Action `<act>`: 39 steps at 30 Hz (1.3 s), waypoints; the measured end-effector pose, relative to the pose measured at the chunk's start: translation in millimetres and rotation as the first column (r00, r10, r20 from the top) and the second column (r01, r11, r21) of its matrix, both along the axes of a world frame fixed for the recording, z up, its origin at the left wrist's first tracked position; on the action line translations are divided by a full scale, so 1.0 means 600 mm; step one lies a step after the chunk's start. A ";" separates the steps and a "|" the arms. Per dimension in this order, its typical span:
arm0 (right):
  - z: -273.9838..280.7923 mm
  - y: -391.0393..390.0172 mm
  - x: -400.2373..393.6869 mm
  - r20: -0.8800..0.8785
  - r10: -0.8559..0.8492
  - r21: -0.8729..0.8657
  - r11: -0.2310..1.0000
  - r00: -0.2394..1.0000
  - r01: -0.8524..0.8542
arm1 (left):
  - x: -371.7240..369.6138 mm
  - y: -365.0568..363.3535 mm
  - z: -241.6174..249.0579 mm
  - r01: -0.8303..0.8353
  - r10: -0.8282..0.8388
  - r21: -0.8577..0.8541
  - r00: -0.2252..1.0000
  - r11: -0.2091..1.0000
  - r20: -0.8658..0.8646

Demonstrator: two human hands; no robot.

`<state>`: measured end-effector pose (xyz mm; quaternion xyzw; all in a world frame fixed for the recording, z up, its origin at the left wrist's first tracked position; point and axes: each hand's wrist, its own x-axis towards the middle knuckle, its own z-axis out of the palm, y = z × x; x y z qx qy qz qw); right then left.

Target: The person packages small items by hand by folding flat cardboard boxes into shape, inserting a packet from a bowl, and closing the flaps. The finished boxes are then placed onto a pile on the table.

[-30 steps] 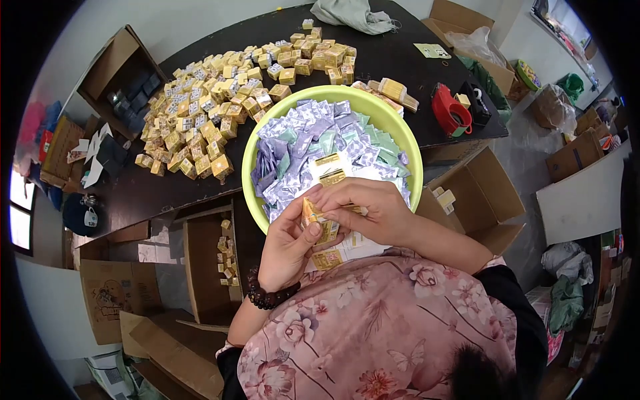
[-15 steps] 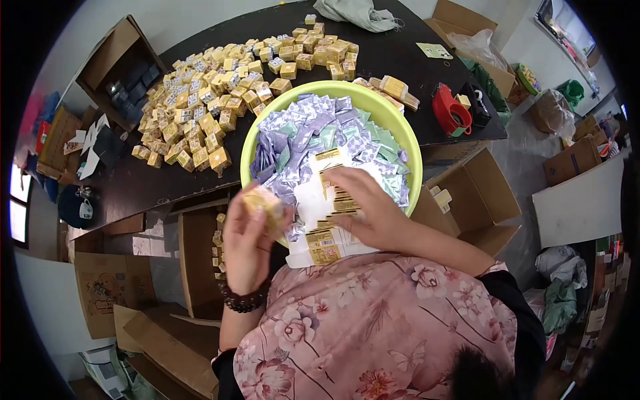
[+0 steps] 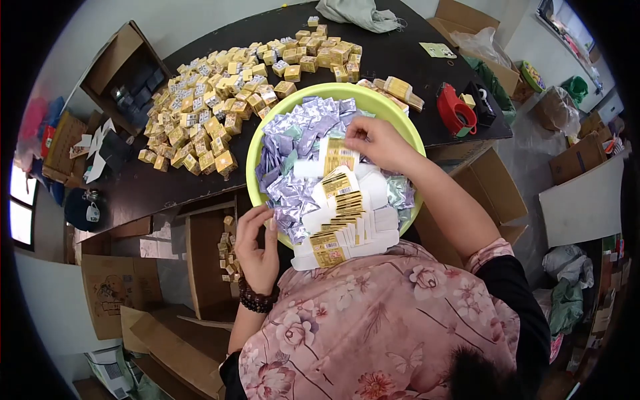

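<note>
A yellow-green basin is heaped with small purple and green sachets. Across its near side lies a fanned row of flattened white-and-yellow cartons, overlapping one another. My right hand pinches the top edge of one flat carton at the far end of this row, above the sachets. By the basin's left rim is my left hand, its fingers apart and nothing in them. A dark bead bracelet circles the left wrist.
Many small filled yellow boxes cover the dark table left of the basin. More sit in an open cardboard box below left. A red tape dispenser and flat carton stacks lie right. Another open cardboard box stands lower right.
The small yellow box has left my left hand, which has opened and moved slightly down. My right hand has moved up and right and now grips the end flat carton.
</note>
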<state>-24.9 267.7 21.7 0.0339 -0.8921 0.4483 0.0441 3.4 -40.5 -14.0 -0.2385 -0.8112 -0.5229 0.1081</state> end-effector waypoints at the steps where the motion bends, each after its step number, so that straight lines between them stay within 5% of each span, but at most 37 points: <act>1: 0.004 -0.003 0.011 -0.012 -0.190 -0.164 0.969 0.982 0.185 | 0.000 0.012 0.007 0.082 -0.083 0.013 0.996 0.997 0.033; 2: 0.005 -0.008 0.021 -0.231 -0.285 -0.260 0.940 0.930 0.223 | -0.002 0.023 0.013 0.163 -0.165 0.029 0.984 0.986 0.066; 3: 0.010 -0.020 0.036 -0.232 -0.291 -0.257 0.939 0.928 0.230 | -0.008 0.034 0.020 0.274 -0.275 0.017 0.959 0.962 0.075; 4: 0.021 -0.038 0.052 -0.250 -0.329 -0.440 0.876 0.911 0.196 | -0.010 0.057 0.034 0.278 -0.279 0.019 0.958 0.960 0.074; 5: 0.031 -0.056 0.068 -0.260 -0.367 -0.606 0.782 0.893 0.145 | -0.006 0.090 0.052 0.298 -0.363 0.295 0.911 0.908 0.198; 6: 0.038 -0.073 0.082 -0.353 -0.349 -0.513 0.848 0.868 0.132 | -0.002 0.115 0.065 0.256 -0.467 0.547 0.836 0.797 0.288; 9: 0.040 -0.100 0.106 -0.512 -0.298 -0.164 0.955 0.806 0.249 | -0.004 0.141 0.081 0.268 -0.414 0.457 0.874 0.848 0.257; 12: 0.036 -0.122 0.113 -0.589 -0.249 -0.118 0.968 0.769 0.223 | -0.006 0.148 0.089 0.251 -0.414 0.458 0.859 0.853 0.301; 20: 0.038 -0.113 0.108 -0.525 -0.168 -0.237 0.970 0.834 0.047 | 0.002 0.139 0.094 0.258 -0.504 0.544 0.780 0.799 0.370; 22: 0.048 -0.103 0.114 -0.354 -0.077 -0.524 0.842 0.932 -0.129 | 0.008 0.141 0.094 0.277 -0.587 0.659 0.748 0.699 0.308; 27: 0.042 -0.077 0.127 -0.280 0.203 -0.555 0.763 0.938 -0.331 | 0.002 0.115 0.096 0.387 -0.663 0.623 0.688 0.680 0.296; 34: 0.046 -0.101 0.134 -0.269 0.080 -0.720 0.646 0.960 -0.256 | 0.003 0.100 0.105 0.442 -0.620 0.498 0.733 0.746 0.280; 36: 0.044 -0.093 0.135 -0.087 0.178 -0.795 0.581 0.980 -0.176 | 0.005 0.102 0.101 0.433 -0.611 0.503 0.746 0.748 0.265; 39: 0.039 -0.106 0.139 -0.184 0.093 -0.793 0.574 0.978 -0.204 | 0.007 0.106 0.097 0.394 -0.602 0.547 0.751 0.739 0.272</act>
